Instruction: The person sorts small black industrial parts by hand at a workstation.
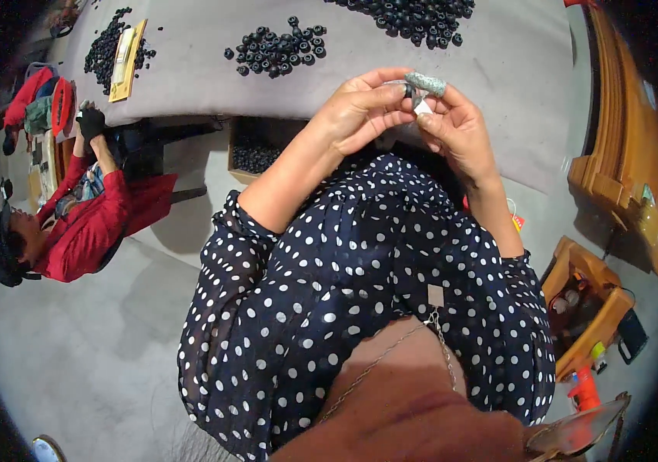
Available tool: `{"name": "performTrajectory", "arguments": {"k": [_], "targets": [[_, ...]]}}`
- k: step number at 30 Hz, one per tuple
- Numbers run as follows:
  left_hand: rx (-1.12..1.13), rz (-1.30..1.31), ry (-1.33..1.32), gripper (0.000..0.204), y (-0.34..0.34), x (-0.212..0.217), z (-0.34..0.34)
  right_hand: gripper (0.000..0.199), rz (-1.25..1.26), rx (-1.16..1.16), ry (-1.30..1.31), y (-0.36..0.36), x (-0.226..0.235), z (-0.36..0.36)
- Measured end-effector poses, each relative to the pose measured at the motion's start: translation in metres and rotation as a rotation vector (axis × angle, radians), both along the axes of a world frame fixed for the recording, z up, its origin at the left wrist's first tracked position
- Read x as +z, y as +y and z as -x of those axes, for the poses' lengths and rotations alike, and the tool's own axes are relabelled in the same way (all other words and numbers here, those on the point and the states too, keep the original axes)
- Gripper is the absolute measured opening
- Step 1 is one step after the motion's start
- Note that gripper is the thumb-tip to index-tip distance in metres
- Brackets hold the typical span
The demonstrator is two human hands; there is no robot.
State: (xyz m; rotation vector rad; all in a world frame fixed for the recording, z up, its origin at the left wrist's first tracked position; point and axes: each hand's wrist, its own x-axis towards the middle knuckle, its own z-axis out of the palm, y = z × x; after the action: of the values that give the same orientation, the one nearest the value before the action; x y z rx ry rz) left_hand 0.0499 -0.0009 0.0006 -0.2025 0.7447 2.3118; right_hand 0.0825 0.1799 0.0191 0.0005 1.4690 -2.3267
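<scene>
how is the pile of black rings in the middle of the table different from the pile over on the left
The middle pile lies loose and flat on bare grey table; the left pile is heaped beside a yellow card that covers its edge. The middle pile sits nearer the hands; the left pile sits nearer the person in red. Both are small black rings.

A flat yellow-brown card (128, 61) with a white strip lies on the grey table's far left, among black beads. Below the table's near edge stands an open cardboard box (256, 152) of dark beads. Between the fingertips sits a small white tag (423, 108). A small orange tag (517, 222) shows at right.
</scene>
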Motion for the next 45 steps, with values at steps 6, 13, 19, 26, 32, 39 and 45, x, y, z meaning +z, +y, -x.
{"name": "performTrajectory", "arguments": {"k": [6,13,19,26,32,39,45], "targets": [[-0.055,-0.045,0.035,0.036,-0.003,-0.003,0.002,0.037,-0.047,0.051,0.024,0.003,0.001,0.000],[-0.067,-0.098,0.025,0.032,-0.005,-0.011,0.003,0.038,-0.032,0.080,-0.005,0.004,-0.003,0.002],[-0.046,-0.105,-0.004,0.030,-0.005,-0.010,0.002,0.037,0.019,0.087,-0.057,0.002,-0.004,0.004],[-0.063,-0.093,0.043,0.029,-0.009,-0.013,0.003,0.033,0.048,0.116,-0.103,0.002,-0.004,0.005],[-0.088,-0.047,0.074,0.033,-0.008,-0.015,0.002,0.029,0.050,0.089,-0.135,0.005,-0.013,0.006],[-0.068,-0.079,0.039,0.031,-0.004,-0.011,0.002,0.032,0.075,0.095,-0.081,0.004,-0.004,0.004],[-0.059,-0.111,0.049,0.031,-0.006,-0.014,0.002,0.033,0.059,0.112,-0.065,0.001,-0.002,0.002]]}}
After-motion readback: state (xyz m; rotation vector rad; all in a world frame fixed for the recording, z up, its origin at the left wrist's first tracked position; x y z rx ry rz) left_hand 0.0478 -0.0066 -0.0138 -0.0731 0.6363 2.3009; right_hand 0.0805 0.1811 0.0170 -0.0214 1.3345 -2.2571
